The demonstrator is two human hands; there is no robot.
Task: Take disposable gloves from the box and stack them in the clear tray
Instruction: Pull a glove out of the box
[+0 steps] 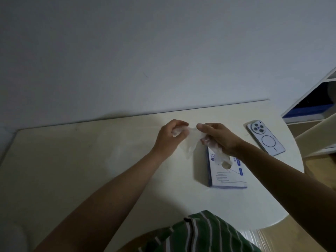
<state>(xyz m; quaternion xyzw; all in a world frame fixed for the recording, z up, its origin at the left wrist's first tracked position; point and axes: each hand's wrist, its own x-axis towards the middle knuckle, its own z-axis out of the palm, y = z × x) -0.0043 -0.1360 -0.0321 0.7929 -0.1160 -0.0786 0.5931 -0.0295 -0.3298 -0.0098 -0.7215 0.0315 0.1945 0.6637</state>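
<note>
Clear plastic glove (pixel 190 142), pinched by L hand (pixel 170 138), gripped by R hand (pixel 219 138), near box (pixel 229 176)

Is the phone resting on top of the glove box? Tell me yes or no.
No, the phone lies face down on the table, to the right of the glove box and apart from it.

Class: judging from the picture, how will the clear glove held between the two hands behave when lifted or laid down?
Probably floppy: the glove sags between the left hand and right hand. Likely very light, being thin enough to see through. It may crumple or drift rather than lie flat when released.
</note>
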